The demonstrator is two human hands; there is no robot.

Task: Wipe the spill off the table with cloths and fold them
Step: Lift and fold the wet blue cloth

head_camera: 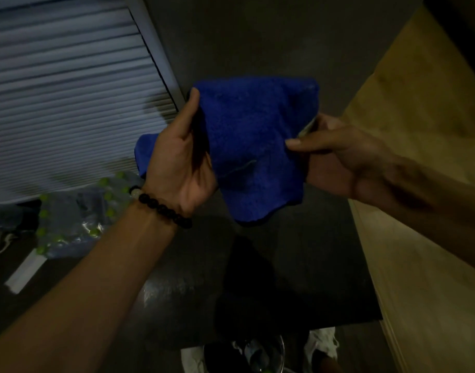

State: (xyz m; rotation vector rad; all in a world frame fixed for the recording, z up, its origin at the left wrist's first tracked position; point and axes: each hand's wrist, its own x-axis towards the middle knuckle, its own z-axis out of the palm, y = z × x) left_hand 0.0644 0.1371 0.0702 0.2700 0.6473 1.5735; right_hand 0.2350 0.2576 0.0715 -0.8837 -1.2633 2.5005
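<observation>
**Blue cloth held up between both hands above the dark table**

At the centre of the frame one blue microfibre cloth [255, 146] hangs in the air, clear of the dark table [325, 278] that fills the lower middle. The left hand [185, 160] grips the cloth's left side, thumb in front and fingers behind, with a flap spilling out past the wrist. The right hand [336, 154] pinches the right edge between thumb and fingers. The hands are apart, with the cloth slack and rumpled between them.

This looks like the start of a fold, or a turn to a fresh face. To do it well, I would slide each grip out to a corner, pull the top edge taut so the wrinkles drop out, then bring edge to edge squarely, ideally laying it on the table to press the crease.

A faint wet sheen [171, 289] shows on the table at lower centre, possibly leftover spill; it is too dim to be sure.

Counted: one cloth in view, two hands, one black bead bracelet [161, 208] on the left wrist, one plastic-wrapped pack of green-capped bottles [77, 214] at lower left.
</observation>
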